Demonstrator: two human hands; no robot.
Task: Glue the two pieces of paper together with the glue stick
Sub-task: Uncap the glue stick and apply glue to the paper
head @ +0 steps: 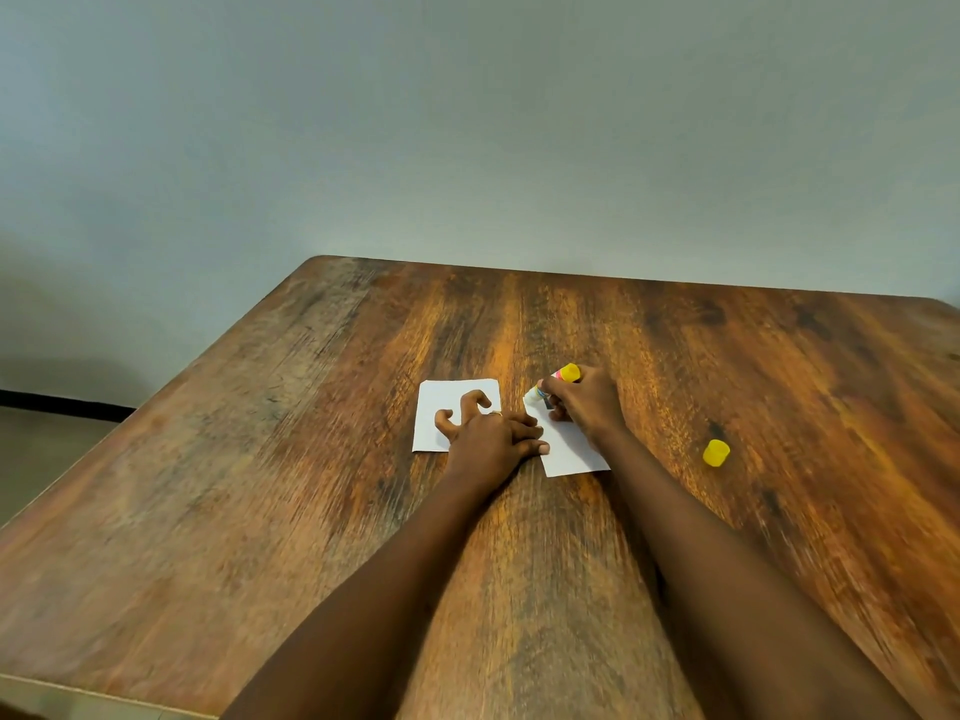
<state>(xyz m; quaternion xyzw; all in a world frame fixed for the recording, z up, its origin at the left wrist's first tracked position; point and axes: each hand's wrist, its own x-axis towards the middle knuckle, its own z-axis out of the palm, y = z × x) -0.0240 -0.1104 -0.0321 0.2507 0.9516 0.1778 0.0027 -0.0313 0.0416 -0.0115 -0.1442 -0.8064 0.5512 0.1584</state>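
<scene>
Two white pieces of paper lie side by side on the wooden table (311,485). My left hand (488,433) rests between them, some fingers curled on the left paper (441,402), others pressing the near left edge of the right paper (569,449). My right hand (587,402) grips a glue stick (553,381) with a yellow base, tilted, its white tip down on the far left corner of the right paper. Most of that paper's far part is hidden under my right hand.
The yellow cap (716,453) of the glue stick lies on the table to the right of the papers. The table's left edge drops off to a floor; a pale wall stands behind the far edge.
</scene>
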